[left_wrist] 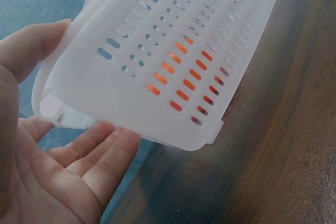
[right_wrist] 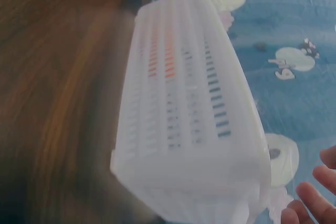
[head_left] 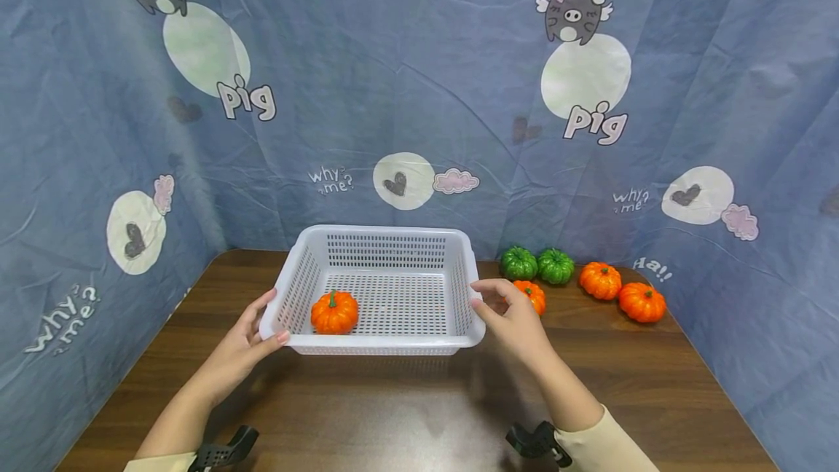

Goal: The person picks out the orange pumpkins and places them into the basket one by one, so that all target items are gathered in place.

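Observation:
A white plastic basket [head_left: 387, 341] with slotted walls is in the middle of the head view. Inside, at its front left, sits a small orange pumpkin [head_left: 335, 313] with a green stem. My left hand [head_left: 244, 341] grips the basket's left end, thumb on the rim and fingers underneath, as the left wrist view shows. At the right end, my right hand [head_left: 515, 320] has its thumb and index fingertips right at the rim. The right wrist view shows its other fingers [right_wrist: 313, 199] spread apart from the wall. Orange shows through the slots in both wrist views.
Behind my right hand is another orange pumpkin [head_left: 532, 296], partly hidden. Two green pumpkins [head_left: 518, 264] stand at the back of the wooden table [head_left: 393, 414], with two more orange pumpkins [head_left: 642, 302] to their right. A blue printed curtain [head_left: 314, 122] hangs around the table.

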A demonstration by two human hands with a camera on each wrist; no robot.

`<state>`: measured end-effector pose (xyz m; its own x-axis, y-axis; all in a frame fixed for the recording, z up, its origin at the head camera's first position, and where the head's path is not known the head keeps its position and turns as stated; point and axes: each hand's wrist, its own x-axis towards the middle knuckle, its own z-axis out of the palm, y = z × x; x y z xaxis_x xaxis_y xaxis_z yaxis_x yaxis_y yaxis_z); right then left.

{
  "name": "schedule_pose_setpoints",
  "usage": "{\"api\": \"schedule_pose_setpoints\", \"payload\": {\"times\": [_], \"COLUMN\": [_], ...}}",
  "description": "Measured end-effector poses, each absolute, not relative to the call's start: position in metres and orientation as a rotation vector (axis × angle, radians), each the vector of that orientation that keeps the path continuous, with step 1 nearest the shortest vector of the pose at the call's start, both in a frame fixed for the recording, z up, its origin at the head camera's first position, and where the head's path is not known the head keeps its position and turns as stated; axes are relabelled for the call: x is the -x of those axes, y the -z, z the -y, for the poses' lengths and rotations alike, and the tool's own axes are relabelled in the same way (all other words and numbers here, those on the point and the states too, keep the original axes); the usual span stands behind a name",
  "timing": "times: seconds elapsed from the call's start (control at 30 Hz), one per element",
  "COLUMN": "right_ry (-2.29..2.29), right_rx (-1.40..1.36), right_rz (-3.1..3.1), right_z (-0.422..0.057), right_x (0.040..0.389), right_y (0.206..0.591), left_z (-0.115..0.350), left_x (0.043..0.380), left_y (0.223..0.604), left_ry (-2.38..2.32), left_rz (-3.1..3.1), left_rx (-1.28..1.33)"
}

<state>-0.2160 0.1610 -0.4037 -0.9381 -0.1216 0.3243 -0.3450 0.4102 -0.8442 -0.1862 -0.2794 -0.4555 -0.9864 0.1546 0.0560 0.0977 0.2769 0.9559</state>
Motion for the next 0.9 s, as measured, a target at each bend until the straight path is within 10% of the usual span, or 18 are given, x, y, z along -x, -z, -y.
{"api": "schedule_pose_setpoints", "payload": {"times": [0.9], "right_ry": [-1.460], "right_rx": [-0.075], "right_rz": [2.378], "right_z": [-0.225], "right_x": [0.236], "right_y": [0.437], "left_z": [0.280], "left_x": [0.186], "left_y": [0.458], "left_ry": [-1.870], "left_rz": [-2.448], "left_rx": [-0.253]}}
